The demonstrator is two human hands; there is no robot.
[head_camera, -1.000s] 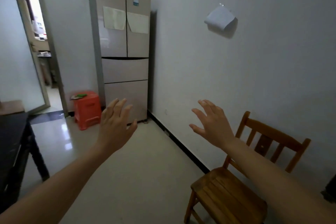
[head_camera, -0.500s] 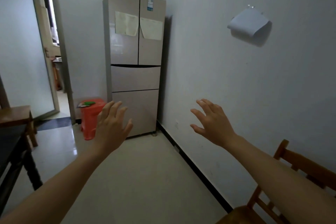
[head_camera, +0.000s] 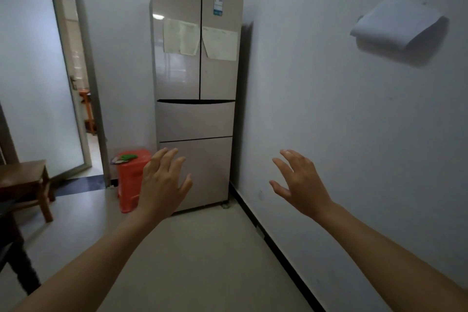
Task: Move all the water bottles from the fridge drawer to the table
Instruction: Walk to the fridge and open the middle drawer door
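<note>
A tall beige fridge (head_camera: 196,63) stands in the corner ahead, with two upper doors and two drawers below, all closed. The upper drawer (head_camera: 195,120) and the lower drawer (head_camera: 207,159) show no contents; no water bottles are visible. My left hand (head_camera: 162,182) is raised in front of the lower drawer with fingers spread, holding nothing and well short of the fridge. My right hand (head_camera: 301,182) is held out to the right of the fridge, also with fingers apart and holding nothing. A dark table edge (head_camera: 10,235) shows at the lower left.
An orange plastic stool (head_camera: 129,180) with a green item on top stands left of the fridge. A wooden stool (head_camera: 24,180) is at the left. An open doorway (head_camera: 83,99) lies beyond. The white wall on the right carries a paper holder (head_camera: 395,25).
The view has advanced toward the fridge, which looks larger and more centred. The wooden chair at the lower right has dropped out of view. Both hands stay raised and spread.
</note>
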